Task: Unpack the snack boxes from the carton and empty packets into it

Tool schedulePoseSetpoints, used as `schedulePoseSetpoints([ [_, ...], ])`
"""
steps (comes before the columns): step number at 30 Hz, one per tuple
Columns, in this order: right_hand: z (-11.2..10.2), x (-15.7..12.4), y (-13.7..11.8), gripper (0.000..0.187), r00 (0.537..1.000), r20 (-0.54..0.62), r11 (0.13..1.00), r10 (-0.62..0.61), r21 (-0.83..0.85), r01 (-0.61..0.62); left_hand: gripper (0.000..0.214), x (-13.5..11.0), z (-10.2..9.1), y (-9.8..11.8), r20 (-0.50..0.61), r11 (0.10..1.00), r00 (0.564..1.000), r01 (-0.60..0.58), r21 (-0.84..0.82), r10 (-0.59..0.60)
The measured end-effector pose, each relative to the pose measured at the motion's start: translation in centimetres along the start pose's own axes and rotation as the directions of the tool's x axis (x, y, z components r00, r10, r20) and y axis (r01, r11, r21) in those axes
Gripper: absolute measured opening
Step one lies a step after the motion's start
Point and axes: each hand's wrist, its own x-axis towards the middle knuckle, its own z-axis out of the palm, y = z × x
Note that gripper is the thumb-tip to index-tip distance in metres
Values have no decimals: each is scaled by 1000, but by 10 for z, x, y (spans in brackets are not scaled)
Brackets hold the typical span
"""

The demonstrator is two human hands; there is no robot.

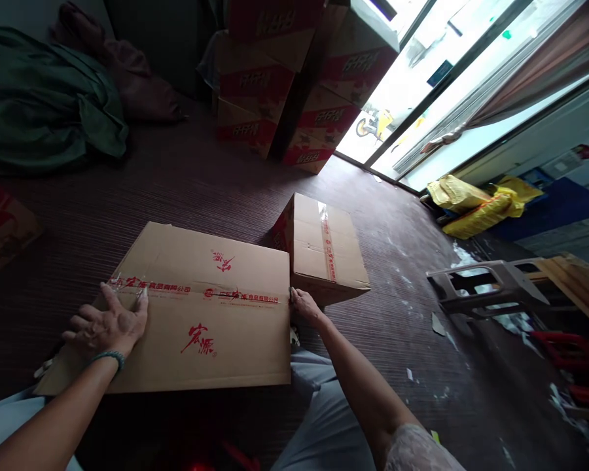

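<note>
A large brown cardboard box lies in front of me, with red printed characters on top and printed tape along its middle seam. My left hand rests on the left part of the lid, fingers spread across and below the tape. My right hand is at the box's right edge, where the tape ends, its fingers curled closed. Something small and dark shows at its fingertips, too little to name. A thin dark line runs along the right stretch of tape.
A smaller taped carton stands just beyond my right hand. Red-and-brown cartons are stacked farther back. At the left lies a green cloth bundle. A plastic stool and yellow sacks are on the right, with scraps on the floor.
</note>
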Motion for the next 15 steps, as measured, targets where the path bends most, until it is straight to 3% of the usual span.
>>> schedulePoseSetpoints([
  [9,-5,1,20,42,999,37,1000,-11,7,11,88,1,3,-1,-13,999,1000,-1,48,2],
  [15,-1,2,15,44,999,46,998,-19,-65,22,88,2,6,-3,-19,999,1000,-22,42,23],
])
